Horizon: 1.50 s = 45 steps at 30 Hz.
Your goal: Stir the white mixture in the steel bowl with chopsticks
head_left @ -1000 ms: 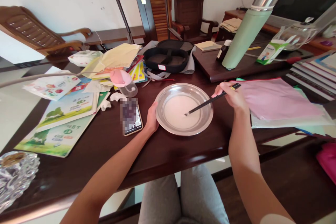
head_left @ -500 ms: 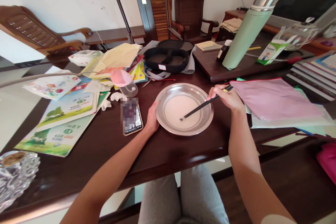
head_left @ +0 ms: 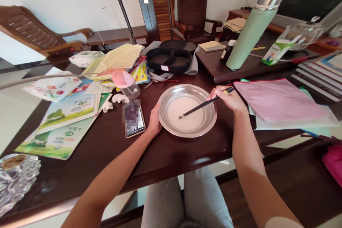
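A shallow round metal bowl (head_left: pixel 210 123) rests on the dark wooden table (head_left: pixel 171 155), with a milky white liquid (head_left: pixel 175 107) in its bottom. My left hand (head_left: pixel 155 119) is closed on the bowl's left rim; its fingertips are partly hidden at the edge. Over the right rim, my right hand (head_left: pixel 228 98) grips black chopsticks (head_left: pixel 199 107) held close together. Their tips reach down to the liquid left of the bowl's centre. A phone (head_left: pixel 139 127) lies just left of my left hand, its screen partly blurred out.
Workbooks (head_left: pixel 57 137) and tissue packs (head_left: pixel 55 87) cover the left side, near a pink-lidded cup (head_left: pixel 125 80). Behind the bowl sits a black case (head_left: pixel 171 62). A green thermos (head_left: pixel 251 32) stands on a raised board at right, above a pink pouch (head_left: pixel 280 99). A glass dish (head_left: pixel 20 181) is front left.
The chopstick tips have shifted left and slightly away from me across the liquid, and my right hand has moved a little left with them. My left hand stays on the rim.
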Each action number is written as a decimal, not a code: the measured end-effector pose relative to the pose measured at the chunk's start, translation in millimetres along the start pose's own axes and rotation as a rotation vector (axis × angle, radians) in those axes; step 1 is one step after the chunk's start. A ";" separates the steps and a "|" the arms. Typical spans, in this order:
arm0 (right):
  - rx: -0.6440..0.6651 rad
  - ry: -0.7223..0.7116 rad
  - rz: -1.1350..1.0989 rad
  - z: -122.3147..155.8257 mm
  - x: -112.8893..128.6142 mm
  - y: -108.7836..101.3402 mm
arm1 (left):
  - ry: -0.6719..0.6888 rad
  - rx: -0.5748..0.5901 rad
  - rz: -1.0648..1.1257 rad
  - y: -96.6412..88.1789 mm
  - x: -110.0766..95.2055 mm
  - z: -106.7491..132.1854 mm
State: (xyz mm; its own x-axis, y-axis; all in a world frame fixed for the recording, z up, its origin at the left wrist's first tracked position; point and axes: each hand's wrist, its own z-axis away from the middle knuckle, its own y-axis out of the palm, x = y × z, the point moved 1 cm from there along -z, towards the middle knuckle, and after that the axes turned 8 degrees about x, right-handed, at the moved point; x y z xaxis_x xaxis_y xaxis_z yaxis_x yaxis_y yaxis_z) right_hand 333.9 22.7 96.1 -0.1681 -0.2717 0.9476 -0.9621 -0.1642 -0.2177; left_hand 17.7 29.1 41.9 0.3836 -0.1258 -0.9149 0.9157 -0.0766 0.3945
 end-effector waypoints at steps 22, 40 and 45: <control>-0.135 -0.056 -0.068 2.8 -2.9 -9.6 | 0.003 0.018 0.037 1.1 -0.4 -0.2; -0.037 -0.019 0.001 -1.1 -1.9 -1.5 | 0.002 -0.007 0.050 0.2 1.1 -1.7; -0.249 -0.061 -0.041 3.6 -3.7 -14.5 | -0.002 -0.004 0.045 1.5 0.2 -1.1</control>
State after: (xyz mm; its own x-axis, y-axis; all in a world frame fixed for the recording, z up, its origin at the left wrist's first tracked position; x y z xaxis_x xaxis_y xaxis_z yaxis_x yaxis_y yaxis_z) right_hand 349.3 22.6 94.9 -0.1222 -0.3279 0.9368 -0.9923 0.0599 -0.1085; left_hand 19.2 30.0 42.2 0.4245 -0.1312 -0.8959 0.8979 -0.0663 0.4352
